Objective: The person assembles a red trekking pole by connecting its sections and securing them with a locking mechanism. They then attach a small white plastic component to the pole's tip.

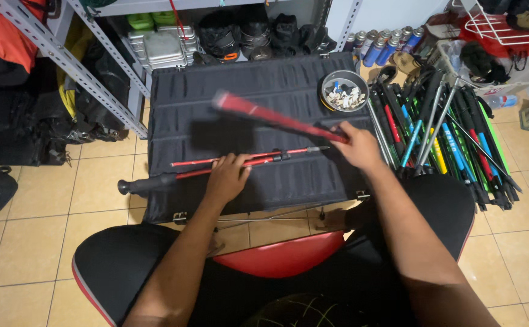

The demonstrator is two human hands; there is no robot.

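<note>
- Black ribbed fabric mat (264, 103) is spread on the tan tiled floor (40, 230) and serves as the work surface. A grey slotted-steel shelf frame (64, 60) stands at its far left corner.
- Heap of folded trekking poles in black, green, blue and yellow (452, 139) lies just right of the mat. Some of it touches the mat's right edge.
- Long red-and-black telescoping pole with a black foam grip (173, 176) lies across the near part of the mat. Its grip end overhangs the left edge.
- Left hand (227, 178) presses down on that pole mid-shaft, with the fingers curled over it and pinning it to the mat.
- Short red tube section (264, 114) is lifted clear of the mat, tilted and motion-blurred. Right hand (356, 147) is closed around its lower end.
- 1 thin red inner rod (246, 157) lies parallel to the long pole and just beyond it.
- Round metal bowl holding small white and blue fittings (344, 91) sits at the mat's far right corner.
- Handling, by my judgement: the tubes are light, stiff and thin-walled. The painted shaft looks slick, so the foam grip or a joint collar is the better hold. The thin rod would likely bend under side load.
</note>
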